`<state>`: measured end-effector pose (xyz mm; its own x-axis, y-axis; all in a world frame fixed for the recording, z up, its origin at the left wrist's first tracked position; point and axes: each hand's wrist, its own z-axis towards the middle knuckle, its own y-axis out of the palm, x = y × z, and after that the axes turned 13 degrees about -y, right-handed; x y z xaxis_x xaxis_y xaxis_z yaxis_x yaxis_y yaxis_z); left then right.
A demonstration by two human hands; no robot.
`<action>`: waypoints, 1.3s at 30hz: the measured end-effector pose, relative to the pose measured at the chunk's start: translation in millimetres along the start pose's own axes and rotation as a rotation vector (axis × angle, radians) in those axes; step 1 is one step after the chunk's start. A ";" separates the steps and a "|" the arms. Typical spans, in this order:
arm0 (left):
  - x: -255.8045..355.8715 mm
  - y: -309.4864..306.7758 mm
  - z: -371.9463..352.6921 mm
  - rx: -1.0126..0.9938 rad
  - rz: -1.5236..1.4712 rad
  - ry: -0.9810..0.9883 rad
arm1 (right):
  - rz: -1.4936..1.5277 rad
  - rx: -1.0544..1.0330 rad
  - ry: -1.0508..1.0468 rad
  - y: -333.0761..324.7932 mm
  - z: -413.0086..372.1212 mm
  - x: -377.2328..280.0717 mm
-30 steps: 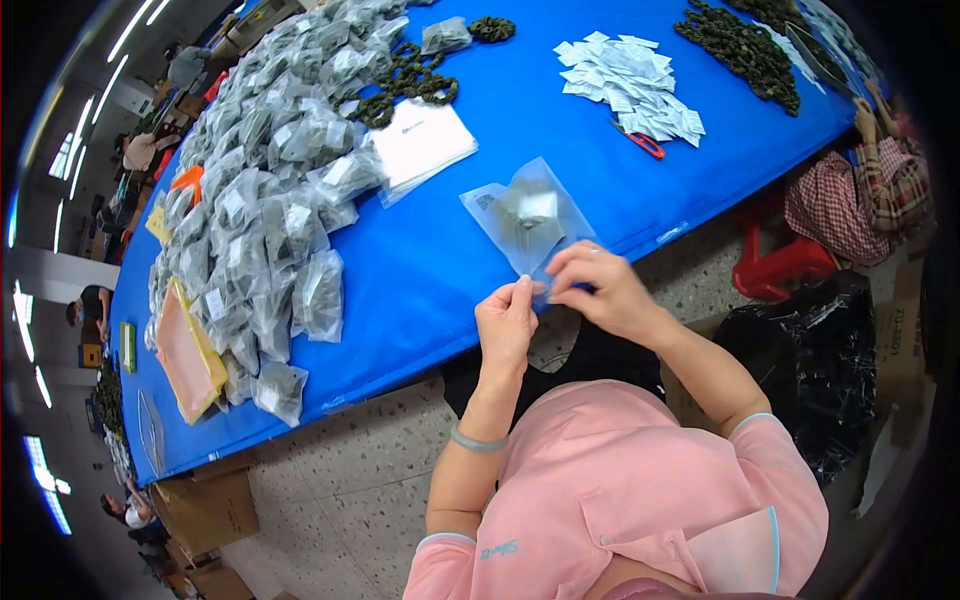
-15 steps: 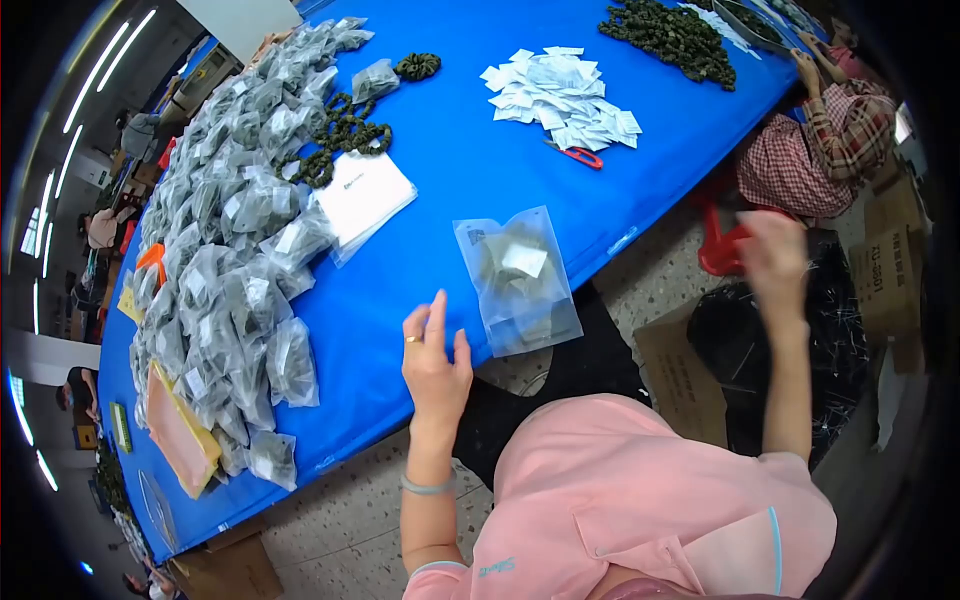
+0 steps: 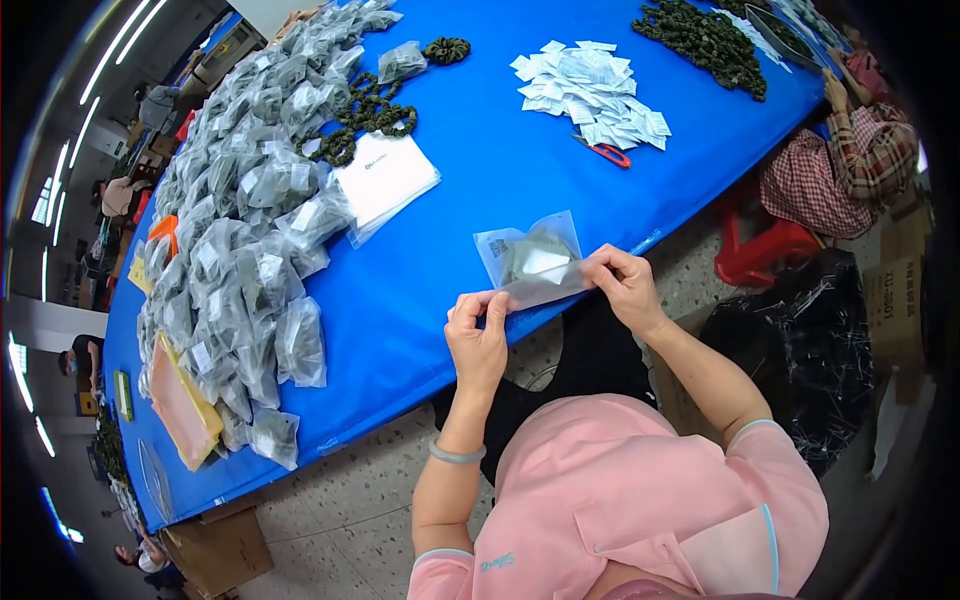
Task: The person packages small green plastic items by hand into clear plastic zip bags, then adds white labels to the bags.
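Note:
A translucent plastic bag (image 3: 510,262) lies at the table's near edge, with a dark green item and a white slip showing through it. My left hand (image 3: 478,335) pinches the bag's near left corner between thumb and fingers. At the near right corner, my right hand (image 3: 625,288) grips the same bag. Its near edge looks folded up between the two hands. Left of the bag, a stack of flat printed bags (image 3: 388,182) rests beside dark green scrunchies (image 3: 362,118).
A large heap of filled bags (image 3: 245,220) covers the table's left side. White packets (image 3: 595,95) are piled at the back, with red-handled scissors (image 3: 610,154) beside them. More scrunchies (image 3: 700,45) lie far right, near a co-worker in checked clothing (image 3: 835,165). A red stool (image 3: 760,245) stands right.
My right hand has come in from the far right and taken the bag's right corner. My left hand has closed on its left corner. The bag's near edge has been turned up.

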<state>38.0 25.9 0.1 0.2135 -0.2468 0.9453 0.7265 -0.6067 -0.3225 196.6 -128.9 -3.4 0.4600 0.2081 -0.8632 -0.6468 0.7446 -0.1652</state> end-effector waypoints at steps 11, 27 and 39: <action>22.2 12.6 -0.3 0.244 0.121 -0.223 | -0.134 0.166 0.195 17.2 7.9 -9.7; 16.1 12.2 9.5 0.362 0.514 0.236 | -0.657 0.051 -0.411 13.9 15.0 -1.4; 15.8 58.1 17.6 -0.072 0.815 0.197 | -0.204 -0.079 -0.287 31.4 15.4 25.5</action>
<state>95.0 0.0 -2.8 0.5303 -0.7522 0.3912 0.3494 -0.2265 -0.9092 197.4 -90.4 -23.2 0.7294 0.2383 -0.6413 -0.5638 0.7404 -0.3661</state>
